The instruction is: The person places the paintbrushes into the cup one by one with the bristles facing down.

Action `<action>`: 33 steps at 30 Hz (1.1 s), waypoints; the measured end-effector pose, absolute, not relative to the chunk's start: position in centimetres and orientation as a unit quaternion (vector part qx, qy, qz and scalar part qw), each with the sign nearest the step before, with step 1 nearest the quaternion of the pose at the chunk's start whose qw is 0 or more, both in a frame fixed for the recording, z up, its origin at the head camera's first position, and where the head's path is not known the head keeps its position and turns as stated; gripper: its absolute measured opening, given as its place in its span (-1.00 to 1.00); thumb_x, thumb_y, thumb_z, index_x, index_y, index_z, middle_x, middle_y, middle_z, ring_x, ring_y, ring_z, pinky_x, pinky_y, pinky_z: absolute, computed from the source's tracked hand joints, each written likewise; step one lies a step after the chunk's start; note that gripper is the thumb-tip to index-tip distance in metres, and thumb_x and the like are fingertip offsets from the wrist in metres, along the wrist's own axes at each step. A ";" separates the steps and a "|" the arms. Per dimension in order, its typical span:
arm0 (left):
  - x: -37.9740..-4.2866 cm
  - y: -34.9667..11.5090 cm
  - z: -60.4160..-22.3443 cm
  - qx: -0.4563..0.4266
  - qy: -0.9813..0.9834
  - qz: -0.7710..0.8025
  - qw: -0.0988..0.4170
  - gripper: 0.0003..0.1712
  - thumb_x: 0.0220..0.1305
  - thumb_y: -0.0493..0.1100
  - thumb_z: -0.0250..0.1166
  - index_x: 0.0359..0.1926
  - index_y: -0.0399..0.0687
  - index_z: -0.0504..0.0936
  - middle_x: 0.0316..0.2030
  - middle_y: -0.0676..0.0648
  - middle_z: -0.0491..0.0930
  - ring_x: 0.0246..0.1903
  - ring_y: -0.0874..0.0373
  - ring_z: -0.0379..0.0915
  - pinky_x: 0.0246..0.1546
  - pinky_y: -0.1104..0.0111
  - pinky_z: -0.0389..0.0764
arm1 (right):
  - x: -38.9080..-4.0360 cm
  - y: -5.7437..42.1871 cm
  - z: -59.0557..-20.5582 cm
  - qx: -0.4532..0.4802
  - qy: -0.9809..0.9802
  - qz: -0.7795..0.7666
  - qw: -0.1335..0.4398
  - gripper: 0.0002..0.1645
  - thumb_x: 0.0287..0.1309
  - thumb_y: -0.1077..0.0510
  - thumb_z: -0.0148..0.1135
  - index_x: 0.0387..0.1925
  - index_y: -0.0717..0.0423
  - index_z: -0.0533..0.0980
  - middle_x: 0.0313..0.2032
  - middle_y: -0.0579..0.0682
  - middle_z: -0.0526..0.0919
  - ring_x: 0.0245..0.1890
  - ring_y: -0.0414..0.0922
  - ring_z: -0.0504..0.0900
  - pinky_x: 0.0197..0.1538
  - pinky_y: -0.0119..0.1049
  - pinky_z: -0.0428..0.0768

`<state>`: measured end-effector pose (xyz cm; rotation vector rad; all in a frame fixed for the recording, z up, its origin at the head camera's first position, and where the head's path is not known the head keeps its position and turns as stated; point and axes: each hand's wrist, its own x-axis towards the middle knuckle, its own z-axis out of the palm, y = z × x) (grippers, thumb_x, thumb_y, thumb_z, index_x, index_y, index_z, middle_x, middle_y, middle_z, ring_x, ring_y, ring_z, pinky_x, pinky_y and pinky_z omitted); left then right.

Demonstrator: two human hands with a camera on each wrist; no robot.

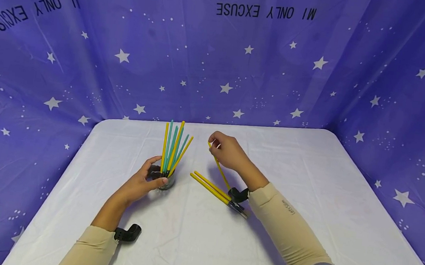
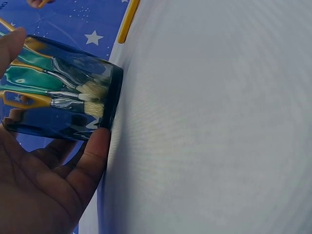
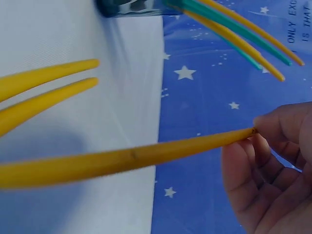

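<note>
On the left of the table, my left hand point(image 1: 139, 187) grips a dark tinted glass point(image 2: 63, 127) with curled fingers and thumb. Several yellow and teal paintbrushes point(image 1: 164, 145) stand in it, handles up; the left wrist view shows their pale bristles point(image 2: 93, 108) low inside the glass. Right of the glass, my right hand point(image 1: 227, 151) pinches a yellow paintbrush point(image 3: 131, 156) by the tip of its handle. That brush slants down, its lower end hidden behind the wrist camera in the head view. Two more yellow paintbrushes point(image 1: 211, 186) lie side by side below this hand.
A white cloth point(image 1: 194, 246) covers the table. Purple-blue curtains point(image 1: 203, 63) with white stars and lettering rise behind it and at both sides. A black camera sits on each wrist, the right one point(image 1: 238, 194) close over the lying brushes.
</note>
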<state>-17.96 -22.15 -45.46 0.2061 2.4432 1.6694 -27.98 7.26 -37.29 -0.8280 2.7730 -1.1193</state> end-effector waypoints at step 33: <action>-17.8 -22.0 -45.1 0.065 0.821 0.560 0.086 -0.04 0.30 -0.01 0.36 0.53 0.17 -0.03 0.33 -0.33 0.29 0.35 -0.25 0.17 0.32 -0.24 -0.03 | -26.6 5.6 -35.6 -0.196 0.650 -0.723 -0.125 -0.79 0.33 0.39 0.13 -0.04 0.28 0.35 -0.28 0.07 0.45 -0.32 -0.10 0.60 -0.29 -0.25 0.68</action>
